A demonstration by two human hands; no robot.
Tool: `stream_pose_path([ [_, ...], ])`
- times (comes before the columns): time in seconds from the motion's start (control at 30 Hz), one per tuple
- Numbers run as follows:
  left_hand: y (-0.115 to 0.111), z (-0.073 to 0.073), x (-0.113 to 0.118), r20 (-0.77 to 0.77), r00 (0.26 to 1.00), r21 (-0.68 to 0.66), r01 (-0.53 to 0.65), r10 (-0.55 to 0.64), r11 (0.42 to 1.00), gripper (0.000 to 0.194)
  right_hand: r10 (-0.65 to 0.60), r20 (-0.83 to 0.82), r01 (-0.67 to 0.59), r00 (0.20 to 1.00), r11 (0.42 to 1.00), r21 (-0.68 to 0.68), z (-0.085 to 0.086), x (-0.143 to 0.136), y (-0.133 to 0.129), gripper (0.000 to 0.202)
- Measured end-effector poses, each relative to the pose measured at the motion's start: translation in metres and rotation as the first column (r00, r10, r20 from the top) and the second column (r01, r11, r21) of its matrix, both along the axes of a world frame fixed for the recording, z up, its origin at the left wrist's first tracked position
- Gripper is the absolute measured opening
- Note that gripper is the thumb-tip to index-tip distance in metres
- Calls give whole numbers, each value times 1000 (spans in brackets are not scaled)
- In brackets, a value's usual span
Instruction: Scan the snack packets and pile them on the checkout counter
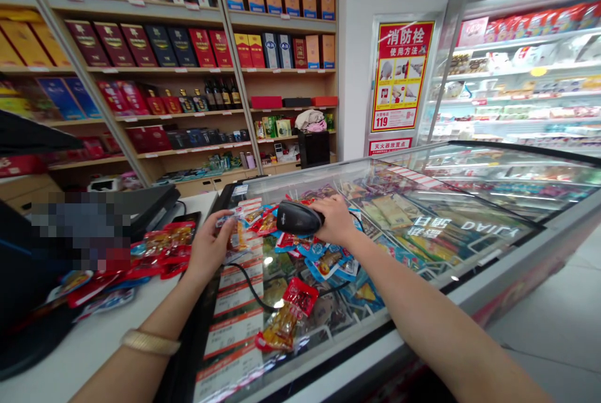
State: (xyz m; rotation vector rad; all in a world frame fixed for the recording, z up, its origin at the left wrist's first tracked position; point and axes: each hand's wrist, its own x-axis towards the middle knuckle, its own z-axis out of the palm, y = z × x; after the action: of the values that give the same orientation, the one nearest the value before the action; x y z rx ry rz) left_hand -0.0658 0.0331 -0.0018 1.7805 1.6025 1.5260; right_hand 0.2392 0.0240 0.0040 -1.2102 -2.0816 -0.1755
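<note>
My right hand (335, 219) is closed around a black barcode scanner (299, 218), whose head points left over the glass freezer lid. To its left, my left hand (213, 246) grips a small clear snack packet (238, 234) by its edge, in front of the scanner. Several red and blue snack packets (323, 260) lie in a pile on the glass beneath the scanner. Nearer to me lies a red and gold snack packet (288, 315) by itself. The scanner's black cable (253, 287) loops across the glass.
On the white counter (117, 321) at left lies another heap of red packets (164, 249) beside a dark device. The glass-topped freezer (422, 203) stretches away to the right. Shelves of boxed bottles (178, 46) stand behind, and a lit refrigerated case (521, 84) is at the far right.
</note>
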Motion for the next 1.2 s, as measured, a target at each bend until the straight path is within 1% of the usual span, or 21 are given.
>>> stream_pose_path([
  [0.13, -3, 5, -1, 65, 995, -21, 76, -74, 997, 62, 77, 29, -77, 997, 997, 3, 2, -3, -3, 32],
  [0.2, -5, 7, 1, 89, 990, -62, 115, -109, 991, 67, 111, 48, -111, 993, 994, -6, 3, -4, -5, 35],
  [0.27, -9, 9, 4, 76, 988, -98, 139, -132, 985, 73, 139, 65, -138, 988, 990, -12, 3, -5, -5, 35],
  [0.37, -14, 13, 8, 9, 989, -110, 147, -147, 983, 74, 158, 78, -157, 984, 987, -25, 3, -5, -6, 35],
  [0.47, -17, 15, 10, -23, 988, -111, 148, -152, 983, 72, 158, 91, -154, 983, 987, -44, 2, -5, -6, 34],
  [0.8, -21, 18, 12, -27, 990, -149, 134, -139, 980, 72, 168, 130, -160, 977, 984, -73, 4, -5, -6, 29],
  [0.9, -20, 16, 11, -20, 989, -153, 140, -145, 978, 75, 166, 131, -156, 977, 984, -85, 5, -6, -8, 29],
  [0.97, -18, 14, 10, -42, 988, -139, 143, -150, 980, 77, 165, 122, -155, 979, 984, -88, 5, -6, -8, 29],
  [1.03, -15, 11, 9, -91, 987, -88, 126, -134, 988, 77, 163, 108, -154, 981, 984, -84, 4, -6, -8, 30],
  [1.1, -11, 10, 7, -157, 985, 1, 75, -74, 997, 74, 157, 96, -150, 983, 986, -74, 3, -5, -7, 32],
  [1.13, -10, 11, 5, -184, 983, 51, 31, -21, 998, 73, 153, 90, -147, 984, 987, -67, 2, -5, -6, 32],
  [1.2, -10, 16, -2, -199, 971, 131, -104, 129, 986, 77, 143, 80, -139, 987, 989, -53, 1, -3, -5, 31],
])
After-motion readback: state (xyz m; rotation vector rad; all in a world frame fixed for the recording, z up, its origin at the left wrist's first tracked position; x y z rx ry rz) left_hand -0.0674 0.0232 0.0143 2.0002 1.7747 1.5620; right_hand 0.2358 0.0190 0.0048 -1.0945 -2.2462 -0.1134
